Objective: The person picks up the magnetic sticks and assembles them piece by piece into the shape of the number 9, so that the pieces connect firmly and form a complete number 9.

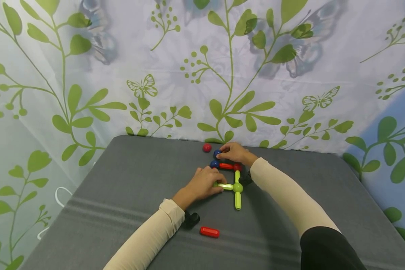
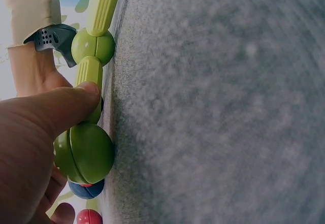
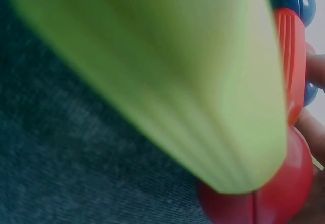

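My left hand grips a yellow-green rod of a ball-and-rod construction, thumb across it in the left wrist view. A green ball sits at that rod's near end; another green ball joins it to two more green rods. Beyond, a dark red ball links to a red rod ending in a blue ball. At the far side my right hand pinches a loose-looking blue ball. Whether it touches the construction cannot be seen. A green rod fills much of the right wrist view.
A separate red ball lies near the table's back edge. Closer to me, a loose red rod rests on the grey table, beside the black wrist camera. A patterned curtain hangs directly behind the table.
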The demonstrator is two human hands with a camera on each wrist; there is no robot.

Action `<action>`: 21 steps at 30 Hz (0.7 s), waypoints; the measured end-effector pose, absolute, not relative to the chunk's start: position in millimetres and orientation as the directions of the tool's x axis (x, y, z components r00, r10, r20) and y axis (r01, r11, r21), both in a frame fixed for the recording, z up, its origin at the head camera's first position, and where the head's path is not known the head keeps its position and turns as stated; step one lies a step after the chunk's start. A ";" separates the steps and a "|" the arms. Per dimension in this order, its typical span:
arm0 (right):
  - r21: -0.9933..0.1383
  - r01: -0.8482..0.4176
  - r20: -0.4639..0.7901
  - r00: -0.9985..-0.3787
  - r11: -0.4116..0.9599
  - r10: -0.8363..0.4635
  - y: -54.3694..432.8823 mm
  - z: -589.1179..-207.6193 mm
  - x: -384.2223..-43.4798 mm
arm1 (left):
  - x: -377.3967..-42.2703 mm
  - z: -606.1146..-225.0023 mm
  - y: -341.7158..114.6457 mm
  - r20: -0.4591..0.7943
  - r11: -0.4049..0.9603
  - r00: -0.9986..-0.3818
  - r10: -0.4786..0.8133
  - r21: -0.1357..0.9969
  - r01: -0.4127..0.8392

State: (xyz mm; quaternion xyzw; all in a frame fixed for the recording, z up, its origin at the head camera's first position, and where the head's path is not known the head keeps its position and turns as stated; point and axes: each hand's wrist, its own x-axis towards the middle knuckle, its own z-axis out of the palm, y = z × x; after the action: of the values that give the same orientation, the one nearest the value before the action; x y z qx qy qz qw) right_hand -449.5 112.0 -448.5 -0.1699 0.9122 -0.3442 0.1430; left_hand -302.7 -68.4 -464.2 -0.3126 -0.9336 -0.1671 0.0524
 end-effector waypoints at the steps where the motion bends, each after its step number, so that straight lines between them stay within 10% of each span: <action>1: -0.663 -0.216 -0.141 -0.904 0.717 -0.403 112.1 -447.9 -449.3 | -302.7 -464.3 -68.7 0.203 0.748 -0.799 0.566 0.280 0.601; 21: -0.745 -0.207 -0.088 -0.912 0.634 -0.401 153.8 -406.6 -403.2 | -299.5 -462.4 -69.4 0.224 0.735 -0.792 0.568 0.295 0.610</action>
State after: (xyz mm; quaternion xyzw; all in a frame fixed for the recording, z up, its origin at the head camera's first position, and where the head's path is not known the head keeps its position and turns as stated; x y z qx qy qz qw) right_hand -403.2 153.8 -406.6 -0.1699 0.8955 -0.3924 0.1237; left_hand -299.5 -69.4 -462.4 -0.3169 -0.9295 -0.1792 0.0596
